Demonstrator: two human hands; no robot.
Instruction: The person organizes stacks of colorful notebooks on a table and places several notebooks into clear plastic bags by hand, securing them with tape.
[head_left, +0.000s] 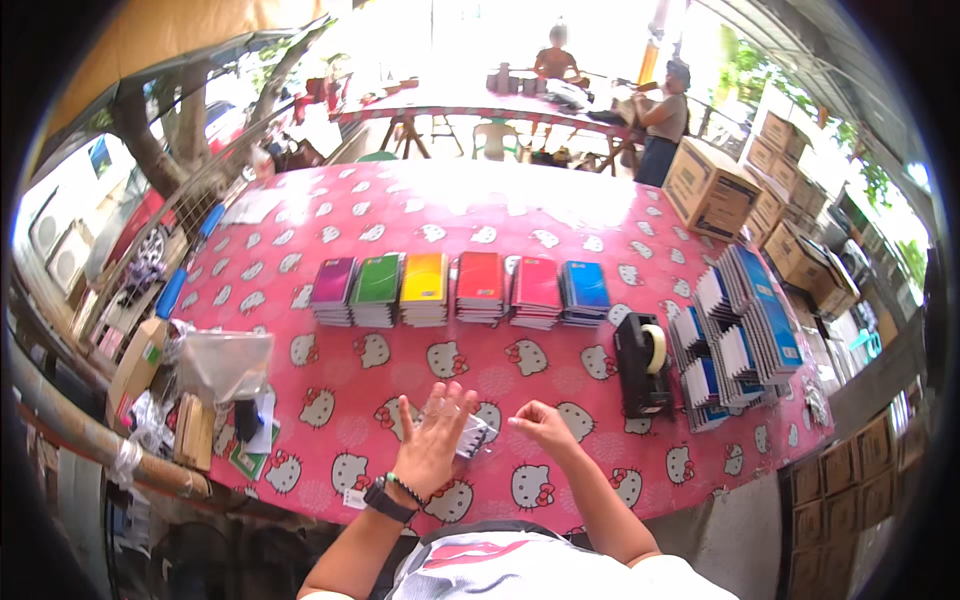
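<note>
My left hand (pixel 432 440) lies with fingers stretched out over a small clear plastic packet (pixel 474 437) on the pink patterned tablecloth. Something white with a dark edge shows inside the packet. To its right, my right hand (pixel 545 426) hovers with the fingers pinched together; whatever they hold, if anything, is too small to make out. Beyond both hands runs a row of small notebook stacks: purple (pixel 333 284), green (pixel 377 284), yellow (pixel 424 280), red (pixel 480 281), pink (pixel 537 285) and blue (pixel 586 286).
A black tape dispenser (pixel 640 375) stands right of my hands, beside piled blue spiral notebooks (pixel 750 320). At left lie clear plastic bags (pixel 228 362) and a wooden block (pixel 193 432). Cardboard boxes (pixel 708 187) stand at the far right. Two people are at another table (pixel 440 103) beyond.
</note>
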